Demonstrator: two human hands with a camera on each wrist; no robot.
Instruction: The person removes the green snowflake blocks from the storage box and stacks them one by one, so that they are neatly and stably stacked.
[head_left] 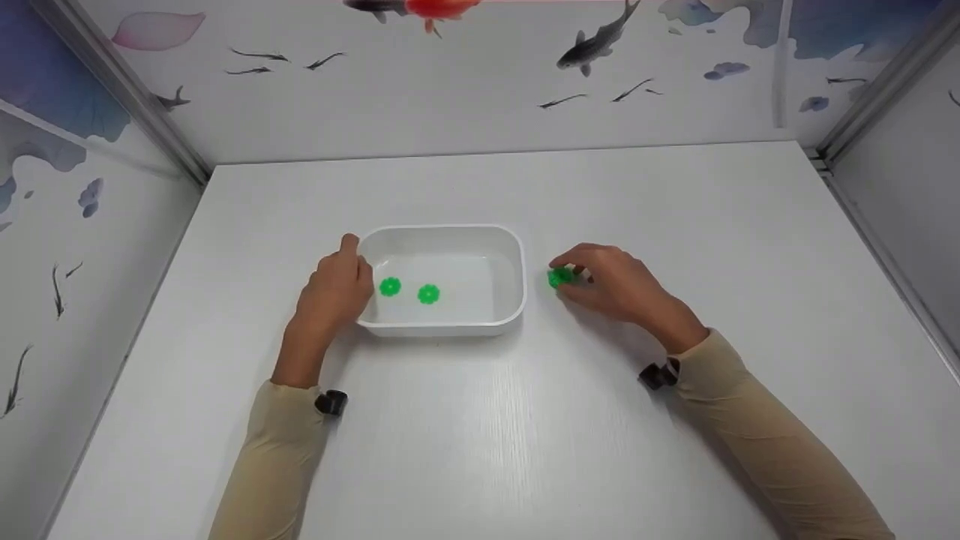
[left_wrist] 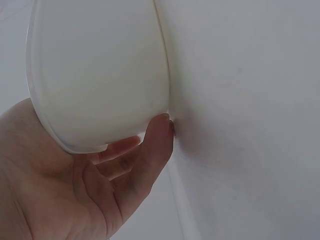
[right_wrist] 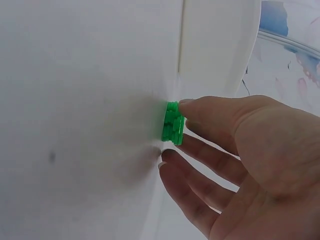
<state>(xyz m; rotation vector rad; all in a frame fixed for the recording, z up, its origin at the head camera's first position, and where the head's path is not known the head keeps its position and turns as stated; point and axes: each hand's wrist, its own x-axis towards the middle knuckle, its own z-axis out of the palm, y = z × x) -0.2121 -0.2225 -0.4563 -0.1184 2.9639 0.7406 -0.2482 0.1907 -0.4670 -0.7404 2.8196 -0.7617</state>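
Note:
A white rectangular plastic tub [head_left: 442, 328] with rounded corners stands on the table, with a green flower-shaped piece [head_left: 390, 286] and a second green flower [head_left: 428, 294] lying on its floor. My left hand [head_left: 335, 289] grips the tub's left end; in the left wrist view the fingers [left_wrist: 156, 145] curl along the outer wall down to the tabletop. To the right of the tub, my right hand [head_left: 619, 285] pinches a green flower-shaped piece [right_wrist: 173, 123] between thumb and forefinger, low at the table surface. Seen edge-on in the right wrist view, it has stacked layers.
The white table [head_left: 480, 435] reaches back to a panel printed with fish [head_left: 592, 49]. Printed side walls [head_left: 60, 225] and metal frame posts [head_left: 142, 97] enclose it left and right. Dark wrist-worn devices [head_left: 331, 403] sit at both cuffs.

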